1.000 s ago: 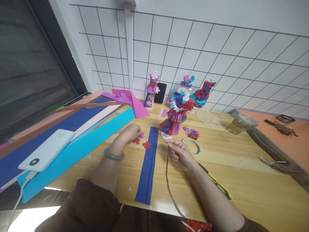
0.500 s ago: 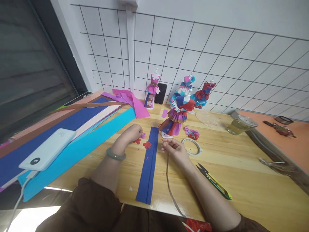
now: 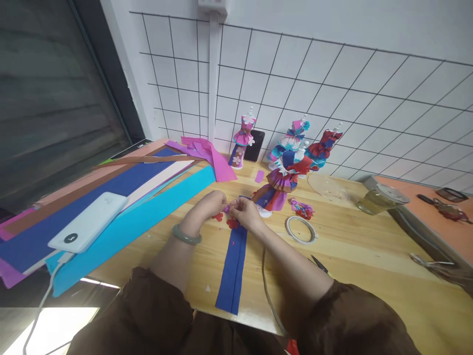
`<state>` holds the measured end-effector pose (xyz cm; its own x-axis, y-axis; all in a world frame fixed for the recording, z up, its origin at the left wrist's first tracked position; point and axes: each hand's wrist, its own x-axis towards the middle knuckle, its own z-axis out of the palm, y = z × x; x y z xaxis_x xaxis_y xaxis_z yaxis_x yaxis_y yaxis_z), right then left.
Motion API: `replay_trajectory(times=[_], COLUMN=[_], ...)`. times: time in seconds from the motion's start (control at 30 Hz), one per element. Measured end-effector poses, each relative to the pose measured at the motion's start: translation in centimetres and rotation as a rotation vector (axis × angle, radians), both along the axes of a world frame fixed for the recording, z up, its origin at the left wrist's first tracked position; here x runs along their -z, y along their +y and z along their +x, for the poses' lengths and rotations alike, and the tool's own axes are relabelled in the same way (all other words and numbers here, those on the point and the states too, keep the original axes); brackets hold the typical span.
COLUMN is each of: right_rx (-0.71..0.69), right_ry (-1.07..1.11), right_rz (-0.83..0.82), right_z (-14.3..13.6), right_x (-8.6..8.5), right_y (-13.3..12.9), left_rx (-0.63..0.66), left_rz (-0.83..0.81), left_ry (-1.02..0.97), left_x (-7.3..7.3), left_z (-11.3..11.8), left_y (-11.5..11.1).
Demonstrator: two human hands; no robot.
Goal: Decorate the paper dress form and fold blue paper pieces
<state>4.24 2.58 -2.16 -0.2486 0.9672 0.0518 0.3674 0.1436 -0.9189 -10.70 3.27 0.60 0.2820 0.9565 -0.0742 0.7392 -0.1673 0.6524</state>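
1. Head view: holds a small purple paper piece (image 3: 226, 209) low over the counter (image 3: 340, 236), between the two hands, just left of the upper part of a blue paper strip (image 3: 232, 273).
2. Pinches that piece with the left hand (image 3: 215, 202), fingers drawn together on it.
3. Meets it, or nearly so, with the right hand (image 3: 244, 211), fingers curled inward; cannot tell at this size whether clamped on it too.
4. Probably uses both hands at once for steadying something so thin and light.
5. Has one red paper flower (image 3: 232, 224) at the strip, just below the right fingers, and another red flower (image 3: 218, 217) below the left, both likely placed for easy reach.
6. Has the strip laid flat and running toward the body, presumably to avoid creases.
7. Has a tape roll (image 3: 313, 237) lying flat beyond the right forearm and dark-bladed snips (image 3: 319, 263) partly hidden beneath it, perhaps handy for that side.
8. Among containers, shows a clear cup (image 3: 380, 199), seemingly lidded, with pale yellow liquid inside; stands beside an orange surface (image 3: 414, 195), perhaps away from the paper against spills.
9. Shows bare counter and a tiny dark speck inside the tape ring.
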Motion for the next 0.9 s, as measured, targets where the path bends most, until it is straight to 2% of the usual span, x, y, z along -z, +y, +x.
replay_trajectory(times=[0.2, 0.53, 0.73, 0.9], right_rx=[0.038, 0.084, 0.070, 0.050], right_ry=[-0.094, -0.193, -0.255, -0.308], right_rz=[0.015, 0.055, 0.116, 0.151], right_z=[-0.6, 0.0, 0.3, 0.4], right_x=[1.1, 1.0, 0.3, -0.4], right_y=[0.8, 0.1, -0.4, -0.9], left_rx=[0.001, 0.000, -0.206, -0.365], left_rz=[-0.003, 0.067, 0.130, 0.131], left_ry=[0.004, 0.015, -0.093, -0.341], left_x=[0.1, -0.7, -0.2, 0.0], left_z=[0.0, -0.3, -0.8, -0.8], left_y=[0.2, 0.2, 1.4, 2.1])
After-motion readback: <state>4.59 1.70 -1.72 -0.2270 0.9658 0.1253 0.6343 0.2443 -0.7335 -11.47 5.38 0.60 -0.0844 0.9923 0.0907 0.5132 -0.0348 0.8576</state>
